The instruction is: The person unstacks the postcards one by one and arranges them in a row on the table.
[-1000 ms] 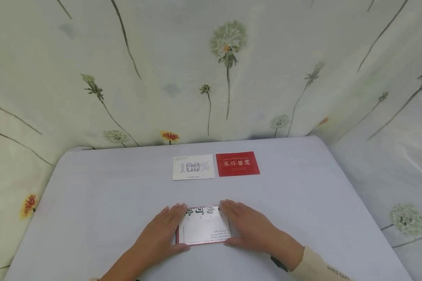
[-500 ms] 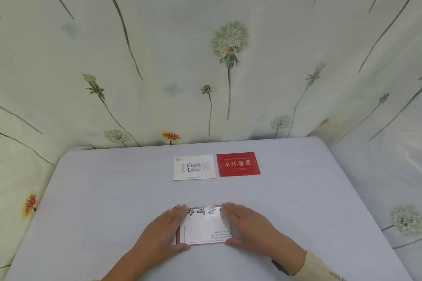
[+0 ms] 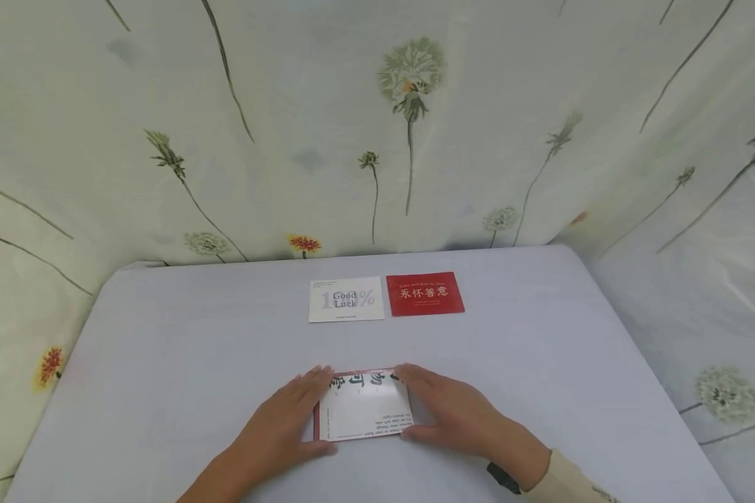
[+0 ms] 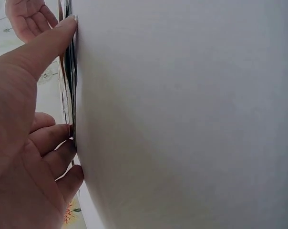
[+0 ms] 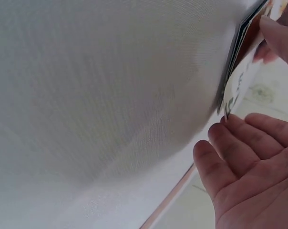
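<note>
A small stack of cards [image 3: 365, 412] lies near the front of the table, a white card with dark Chinese characters on top and red edges showing below it. My left hand [image 3: 283, 419] holds the stack's left end, thumb at the near edge and fingers at the far edge. At the right end, my right hand [image 3: 456, 409] grips the same way. From the left wrist, the stack's layered edges [image 4: 69, 90] show between thumb and fingers. In the right wrist view the top card [image 5: 237, 83] bows a little away from the darker cards [image 5: 241, 43].
Behind the hands lie a white "Good Luck" card [image 3: 346, 313] and a red card [image 3: 424, 307] with white characters, side by side. A pale cloth covers the table [image 3: 195, 335]. A curtain [image 3: 277, 140] printed with dandelions hangs beyond the far edge.
The glare on the top card has faded and its printing shows slightly shifted, with more of a character visible at the right. My left thumb has slid slightly nearer me.
</note>
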Motion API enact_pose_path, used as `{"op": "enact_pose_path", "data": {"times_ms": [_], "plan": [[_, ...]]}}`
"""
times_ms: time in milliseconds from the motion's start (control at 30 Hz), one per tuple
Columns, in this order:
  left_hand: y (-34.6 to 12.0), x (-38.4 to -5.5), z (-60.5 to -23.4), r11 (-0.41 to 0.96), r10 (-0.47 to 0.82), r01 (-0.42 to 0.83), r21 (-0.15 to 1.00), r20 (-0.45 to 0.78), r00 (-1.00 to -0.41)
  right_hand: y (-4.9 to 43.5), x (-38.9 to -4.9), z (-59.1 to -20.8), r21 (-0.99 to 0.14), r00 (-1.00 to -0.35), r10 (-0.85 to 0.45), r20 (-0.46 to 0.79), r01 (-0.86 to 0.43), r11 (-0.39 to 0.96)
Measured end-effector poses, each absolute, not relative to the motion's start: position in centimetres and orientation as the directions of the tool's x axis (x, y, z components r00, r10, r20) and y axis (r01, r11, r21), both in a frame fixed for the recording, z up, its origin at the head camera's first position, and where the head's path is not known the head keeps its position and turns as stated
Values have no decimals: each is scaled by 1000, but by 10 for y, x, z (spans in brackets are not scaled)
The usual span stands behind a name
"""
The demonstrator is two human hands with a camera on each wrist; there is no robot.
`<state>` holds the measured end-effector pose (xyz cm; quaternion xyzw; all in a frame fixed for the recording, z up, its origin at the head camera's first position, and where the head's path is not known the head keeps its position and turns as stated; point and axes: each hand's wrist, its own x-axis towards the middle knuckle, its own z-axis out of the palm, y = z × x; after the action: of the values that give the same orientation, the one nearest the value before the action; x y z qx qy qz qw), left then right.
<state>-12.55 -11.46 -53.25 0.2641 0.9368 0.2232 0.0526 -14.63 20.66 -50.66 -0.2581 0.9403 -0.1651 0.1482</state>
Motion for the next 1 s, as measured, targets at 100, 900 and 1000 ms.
{"op": "enact_pose_path", "data": {"times_ms": [100,900,1000], "plan": [[-116,-126,-534,761,508,446,471,-5,-862,207,-147,-506,-402,-823,-533,-196,-428,810],[-138,-139,-516,759,398,299,578,-48,-916,183,-167,-476,-437,-818,-566,-105,-474,765],[-145,-142,-513,752,393,314,579,-12,-920,176,-173,-470,-439,-816,-571,-92,-482,758]]}}
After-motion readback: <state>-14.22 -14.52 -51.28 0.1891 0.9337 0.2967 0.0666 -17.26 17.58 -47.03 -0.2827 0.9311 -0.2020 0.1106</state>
